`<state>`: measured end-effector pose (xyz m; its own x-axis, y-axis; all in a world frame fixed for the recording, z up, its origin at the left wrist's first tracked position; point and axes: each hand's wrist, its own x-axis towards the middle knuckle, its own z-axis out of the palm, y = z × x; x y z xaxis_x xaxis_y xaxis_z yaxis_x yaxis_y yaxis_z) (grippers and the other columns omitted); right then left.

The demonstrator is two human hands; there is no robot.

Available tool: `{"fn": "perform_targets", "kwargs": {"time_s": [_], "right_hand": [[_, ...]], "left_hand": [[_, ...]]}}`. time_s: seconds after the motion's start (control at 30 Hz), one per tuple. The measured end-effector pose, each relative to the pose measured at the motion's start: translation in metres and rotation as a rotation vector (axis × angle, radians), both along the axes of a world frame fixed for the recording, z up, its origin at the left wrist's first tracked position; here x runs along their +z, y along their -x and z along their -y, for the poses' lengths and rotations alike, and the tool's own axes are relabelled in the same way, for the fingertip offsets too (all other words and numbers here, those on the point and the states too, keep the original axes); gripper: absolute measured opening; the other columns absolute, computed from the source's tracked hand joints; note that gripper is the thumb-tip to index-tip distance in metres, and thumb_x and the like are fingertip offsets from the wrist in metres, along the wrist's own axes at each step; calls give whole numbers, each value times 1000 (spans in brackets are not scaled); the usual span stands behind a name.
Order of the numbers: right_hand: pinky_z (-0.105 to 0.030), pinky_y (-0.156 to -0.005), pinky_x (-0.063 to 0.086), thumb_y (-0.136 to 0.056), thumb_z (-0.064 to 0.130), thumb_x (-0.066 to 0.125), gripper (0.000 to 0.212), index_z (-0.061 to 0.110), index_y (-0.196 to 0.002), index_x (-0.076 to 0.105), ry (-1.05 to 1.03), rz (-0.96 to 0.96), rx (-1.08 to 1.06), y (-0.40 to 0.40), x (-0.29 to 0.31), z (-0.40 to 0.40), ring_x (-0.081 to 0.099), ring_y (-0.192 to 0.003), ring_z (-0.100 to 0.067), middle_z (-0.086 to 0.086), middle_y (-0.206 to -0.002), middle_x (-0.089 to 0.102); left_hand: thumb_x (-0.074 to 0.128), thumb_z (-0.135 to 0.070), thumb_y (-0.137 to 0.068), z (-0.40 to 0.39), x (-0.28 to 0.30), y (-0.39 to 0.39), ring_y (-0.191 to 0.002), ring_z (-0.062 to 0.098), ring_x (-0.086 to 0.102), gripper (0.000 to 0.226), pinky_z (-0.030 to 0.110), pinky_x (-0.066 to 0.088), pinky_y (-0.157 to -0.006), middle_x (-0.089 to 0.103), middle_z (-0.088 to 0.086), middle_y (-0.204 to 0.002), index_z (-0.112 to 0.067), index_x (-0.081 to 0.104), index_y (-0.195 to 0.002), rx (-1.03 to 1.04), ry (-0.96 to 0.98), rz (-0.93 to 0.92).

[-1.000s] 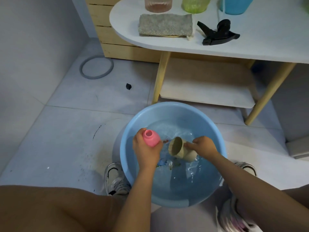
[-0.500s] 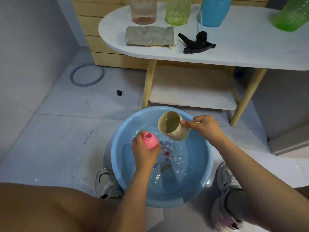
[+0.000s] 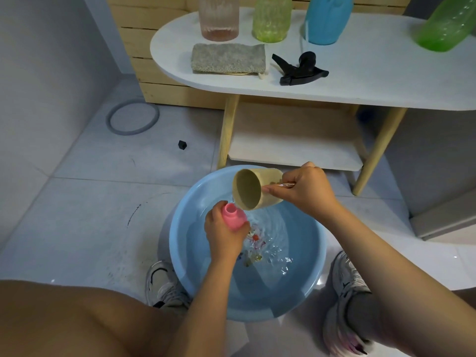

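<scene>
since half a second ago we've tipped the beige cup [image 3: 257, 188] further, mouth now facing left-down over the pink bottle [image 3: 233, 216]. our left hand [image 3: 223, 234] grips that upright bottle inside the blue basin [image 3: 313, 274]; our right hand [image 3: 306, 190] clasps the cup above the far rim.

The left hand [image 3: 223, 237], curled, sits below the raised, curled right hand [image 3: 307, 190].
</scene>
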<state>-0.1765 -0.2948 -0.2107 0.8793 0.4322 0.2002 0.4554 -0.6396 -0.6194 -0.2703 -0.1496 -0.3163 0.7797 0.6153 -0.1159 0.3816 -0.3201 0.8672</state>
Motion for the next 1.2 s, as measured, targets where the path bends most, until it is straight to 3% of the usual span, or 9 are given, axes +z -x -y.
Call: {"fn": "perform_targets", "kwargs": {"time_s": [0.1, 0.2, 0.27, 0.43, 0.73, 1.2], "right_hand": [[-5, -65, 23, -70, 38, 77, 54, -3, -47, 52, 35, 93, 59, 2, 0, -2, 39, -54, -39, -15, -42, 47], [-19, -63, 18, -70, 37, 78, 53, 8, -43, 43, 40, 145, 90, 4, 2, -4, 34, -48, -34, 0, -37, 33], [-21, -65, 17, -70, 37, 78, 52, 7, -43, 46, 55, 170, 96, 3, 3, -5, 35, -49, -35, -2, -38, 35], [-22, -66, 18, -72, 40, 75, 47, 0, -52, 60, 105, 219, 98, 2, 6, -6, 43, -58, -36, -12, -47, 56], [-28, -66, 23, -72, 44, 73, 45, 5, -53, 62, 141, 261, 101, 3, 11, -8, 41, -59, -29, -8, -48, 58], [-30, -63, 23, -71, 34, 78, 43, 7, -45, 55, 180, 337, 132, 4, 16, -10, 40, -45, -27, -8, -40, 49]], "left_hand": [[81, -21, -64, 1, 1, -1, -102, 22, 54, 57, 46, 52, -86, 49, -8, -105, -24, 51, -113, -1, 11, -17], [80, -21, -65, 2, 1, 0, -106, 22, 53, 61, 46, 50, -89, 41, -14, -100, -25, 49, -117, -5, 6, -20], [79, -20, -65, 2, 0, 0, -106, 22, 53, 60, 46, 49, -90, 41, -14, -101, -25, 49, -117, -8, 3, -15], [82, -20, -64, 0, 0, 1, -107, 23, 52, 64, 46, 49, -91, 43, -8, -108, -24, 49, -119, -12, 12, -31], [82, -15, -64, 0, 2, 1, -108, 26, 52, 62, 46, 47, -92, 43, -5, -109, -21, 49, -117, -15, 18, -26], [82, -20, -66, 0, 1, 0, -110, 24, 51, 63, 44, 48, -94, 43, -8, -109, -22, 47, -119, -28, -3, -48]]}}
